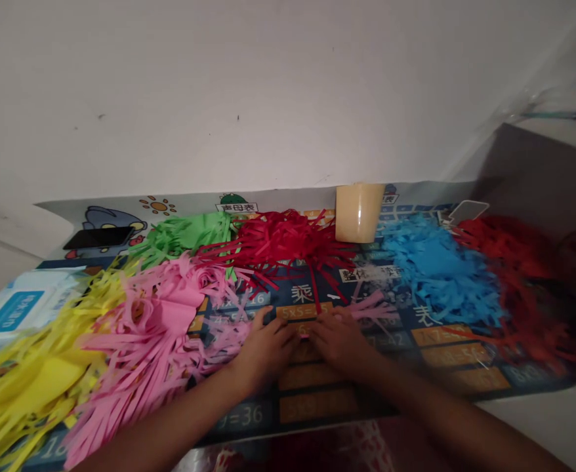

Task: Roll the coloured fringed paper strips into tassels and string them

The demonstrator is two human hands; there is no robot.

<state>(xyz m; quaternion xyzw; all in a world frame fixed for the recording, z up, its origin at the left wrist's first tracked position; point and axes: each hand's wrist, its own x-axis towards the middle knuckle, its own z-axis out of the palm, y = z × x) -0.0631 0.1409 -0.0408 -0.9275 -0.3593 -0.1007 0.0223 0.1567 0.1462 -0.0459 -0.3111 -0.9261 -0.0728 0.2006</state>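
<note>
Both forearms reach in from the bottom edge; the left hand (267,346) and right hand (338,341) meet over a small pink paper piece (304,335), mostly hidden beneath the fingers, each grip seemingly pinching it, though blur leaves this unsure. Six fringed paper heaps crowd the printed mat (317,393) on the table: yellow (27,373), pink (145,341), green (184,236), red (283,242), blue (435,269), and another red (519,282). One beige cup (358,211) stands behind.

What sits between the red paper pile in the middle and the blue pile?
A tan cup stands between the red pile and blue pile, seen from the head camera.
</note>
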